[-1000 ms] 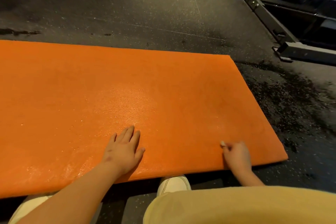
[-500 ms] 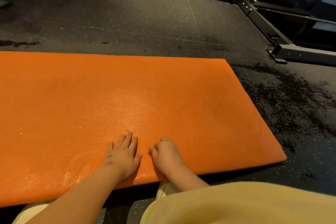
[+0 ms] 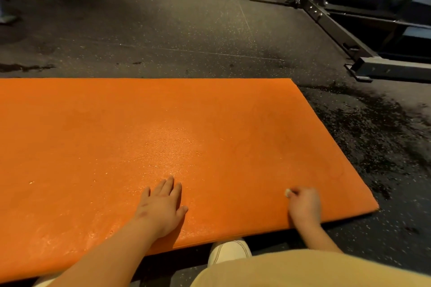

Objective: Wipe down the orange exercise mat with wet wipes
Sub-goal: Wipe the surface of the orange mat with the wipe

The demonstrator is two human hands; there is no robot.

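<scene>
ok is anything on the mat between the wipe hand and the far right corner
Nothing visible. The right hand holds the wipe on the orange mat near its near edge, and the mat from there to the far right corner lies bare. The left hand rests flat to the left, outside that path.

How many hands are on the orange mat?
2. The left hand lies flat on the orange mat near its front edge. The right hand, nearer the mat's right corner, holds a small white wipe against it.
</scene>
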